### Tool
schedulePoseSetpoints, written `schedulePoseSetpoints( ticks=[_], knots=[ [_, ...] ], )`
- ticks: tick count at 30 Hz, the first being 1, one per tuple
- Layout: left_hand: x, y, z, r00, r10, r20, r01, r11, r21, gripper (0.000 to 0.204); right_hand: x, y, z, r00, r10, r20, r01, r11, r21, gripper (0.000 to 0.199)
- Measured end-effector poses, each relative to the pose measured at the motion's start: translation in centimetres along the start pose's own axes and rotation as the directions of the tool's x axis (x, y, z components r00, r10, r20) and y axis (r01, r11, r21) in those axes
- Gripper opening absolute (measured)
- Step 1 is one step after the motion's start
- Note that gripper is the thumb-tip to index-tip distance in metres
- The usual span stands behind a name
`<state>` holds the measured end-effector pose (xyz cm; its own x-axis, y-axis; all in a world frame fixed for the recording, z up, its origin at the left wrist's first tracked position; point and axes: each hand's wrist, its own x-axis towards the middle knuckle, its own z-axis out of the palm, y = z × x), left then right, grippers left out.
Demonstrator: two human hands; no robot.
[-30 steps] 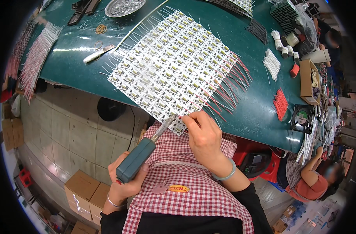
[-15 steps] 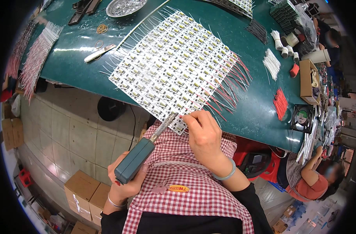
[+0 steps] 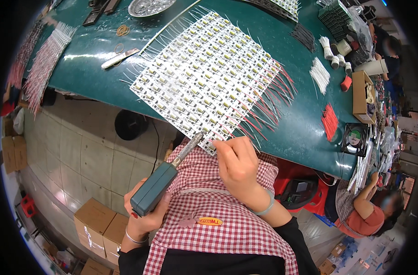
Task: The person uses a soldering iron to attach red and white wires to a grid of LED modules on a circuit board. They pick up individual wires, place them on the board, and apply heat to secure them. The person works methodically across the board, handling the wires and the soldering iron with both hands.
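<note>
My left hand (image 3: 147,213) is wrapped round the dark green body of a soldering iron (image 3: 154,188). The iron's metal tip reaches up to the near corner of a white circuit board panel (image 3: 195,82) with rows of small yellowish parts. Thin white wires stick out along its far left side, and red and white wires (image 3: 266,114) fan out on the right. Beside the tip, my right hand (image 3: 240,167) has thumb and forefinger pinched together at the board's near edge. What sits between those fingertips is too small to make out.
The panel overhangs the green table's (image 3: 90,68) near edge. Wired strips (image 3: 48,64) hang over that edge at left. A white-handled knife (image 3: 119,58) lies left of the panel. Bundles of white wire (image 3: 319,75) and red wire (image 3: 329,122), plus a black fan (image 3: 354,139), are at right.
The soldering iron and my left hand have shifted slightly left and down. My right hand has moved a little down and left, its fingertips farther from the tip.
</note>
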<state>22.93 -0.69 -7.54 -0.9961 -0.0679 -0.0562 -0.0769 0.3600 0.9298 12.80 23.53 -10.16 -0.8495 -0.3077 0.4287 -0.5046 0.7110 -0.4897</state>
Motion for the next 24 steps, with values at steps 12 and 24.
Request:
schedulePoseSetpoints(
  ticks=[12, 24],
  knots=[
    [-0.36, -0.18, -0.05, 0.999, 0.049, -0.01, -0.049, 0.999, -0.008, 0.023, -0.42, -0.12, 0.67, 0.999, 0.026, 0.046, -0.027, 1.0, 0.006, 0.024],
    [0.04, 0.18, 0.04, 0.995, 0.104, 0.009, -0.104, 0.991, 0.088, 0.021, -0.37, -0.06, 0.69, 0.997, 0.034, 0.063, -0.035, 0.999, 0.011, 0.025]
  ],
)
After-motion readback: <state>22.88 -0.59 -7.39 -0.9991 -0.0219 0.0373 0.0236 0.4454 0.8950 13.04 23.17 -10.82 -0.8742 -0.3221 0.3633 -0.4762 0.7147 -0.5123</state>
